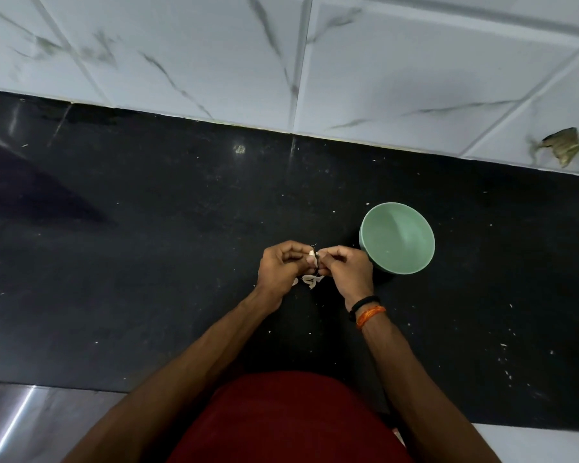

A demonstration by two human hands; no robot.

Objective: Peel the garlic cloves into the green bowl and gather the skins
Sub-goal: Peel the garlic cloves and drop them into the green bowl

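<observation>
Over the black countertop, my left hand (pixel 281 267) and my right hand (pixel 343 270) meet fingertip to fingertip. Between them sits a small pale garlic clove (pixel 312 254), pinched by both hands and mostly hidden by the fingers. A little heap of papery white skins (pixel 310 281) lies on the counter just below the hands. The green bowl (pixel 397 242) stands upright right of my right hand, close to its knuckles; its inside looks bare.
The black counter (pixel 147 262) runs to a white marble-patterned tiled wall (pixel 214 61) at the back. A chipped hole (pixel 564 147) marks the tile at far right. Small white flecks dot the counter, mostly on the right. My red shirt fills the bottom centre.
</observation>
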